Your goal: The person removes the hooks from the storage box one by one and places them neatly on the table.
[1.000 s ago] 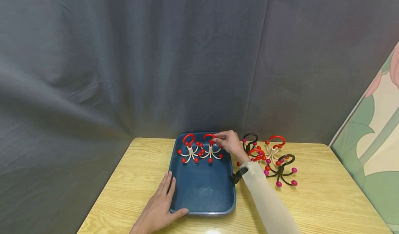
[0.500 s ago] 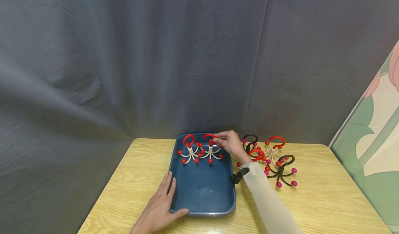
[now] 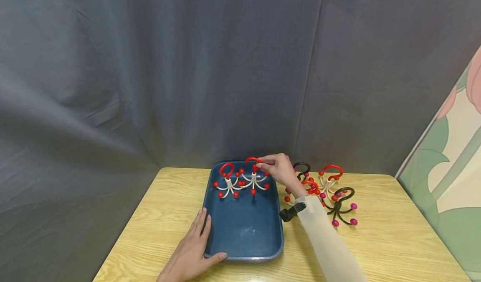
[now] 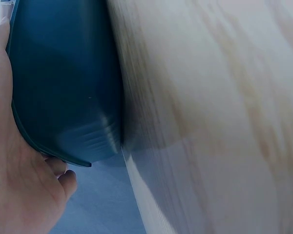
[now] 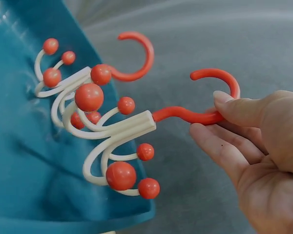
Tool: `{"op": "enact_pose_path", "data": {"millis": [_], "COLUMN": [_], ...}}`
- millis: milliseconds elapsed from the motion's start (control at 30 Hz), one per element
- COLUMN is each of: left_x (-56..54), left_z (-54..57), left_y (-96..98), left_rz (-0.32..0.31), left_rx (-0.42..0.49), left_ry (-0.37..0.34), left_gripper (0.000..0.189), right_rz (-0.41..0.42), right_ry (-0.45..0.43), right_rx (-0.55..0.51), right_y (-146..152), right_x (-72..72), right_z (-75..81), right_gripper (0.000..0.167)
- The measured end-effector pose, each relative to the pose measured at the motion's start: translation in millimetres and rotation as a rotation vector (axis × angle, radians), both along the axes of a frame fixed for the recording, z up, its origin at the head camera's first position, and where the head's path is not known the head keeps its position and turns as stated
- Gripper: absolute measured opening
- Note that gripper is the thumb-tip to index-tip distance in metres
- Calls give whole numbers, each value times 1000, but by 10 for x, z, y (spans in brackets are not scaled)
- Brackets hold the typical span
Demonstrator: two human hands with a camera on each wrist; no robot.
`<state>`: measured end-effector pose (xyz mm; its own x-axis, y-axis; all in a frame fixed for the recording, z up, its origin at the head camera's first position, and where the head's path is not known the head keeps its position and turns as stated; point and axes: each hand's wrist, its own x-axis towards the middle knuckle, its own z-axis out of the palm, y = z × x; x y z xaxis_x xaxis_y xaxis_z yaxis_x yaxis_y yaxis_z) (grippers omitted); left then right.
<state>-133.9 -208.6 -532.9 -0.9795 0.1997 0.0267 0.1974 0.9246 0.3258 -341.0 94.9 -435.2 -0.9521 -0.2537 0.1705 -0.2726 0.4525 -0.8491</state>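
Observation:
In the head view my right hand (image 3: 279,168) pinches the red hook of a white multi-arm hanging hook (image 3: 254,176) with red ball tips. Its thumb and fingers grip that hook near the bend in the right wrist view, and the ball tips stand a little above the blue tray (image 3: 244,232), casting a shadow. A second red-and-white hanging hook (image 3: 228,184) is just left of it, in the tray's far left corner. My left hand (image 3: 189,248) rests against the tray's near left corner, fingers along the left side and thumb over the near rim.
Right of the tray, several more hanging hooks lie close together on the wooden table (image 3: 394,227): a black one with magenta tips (image 3: 338,207), a red-and-white one (image 3: 328,184) and others partly behind my right arm. A grey curtain (image 3: 225,73) stands behind the table.
My right hand has risen slightly, lifting the pinched hanging hook off the tray floor. My left hand has stayed in place.

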Motion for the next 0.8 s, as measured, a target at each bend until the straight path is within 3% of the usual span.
{"op": "enact_pose_path", "data": {"millis": [333,567,800], "left_x": [2,-3,-12], "left_z": [-17,-24,-20], "left_y": [-10,-19,-15], "left_rz": [-7,-21,-9], "left_rx": [-6,-4,1], "left_ry": [21,60,6], "left_gripper": [119,118,120], "right_rz": [45,32,9], "right_ry": [96,122,110], "right_rx": [-8,18,41], "right_y": [144,294,520], "right_x": [275,511,765], "right_z": [392,612,744], "right_gripper": [28,27,29]}}
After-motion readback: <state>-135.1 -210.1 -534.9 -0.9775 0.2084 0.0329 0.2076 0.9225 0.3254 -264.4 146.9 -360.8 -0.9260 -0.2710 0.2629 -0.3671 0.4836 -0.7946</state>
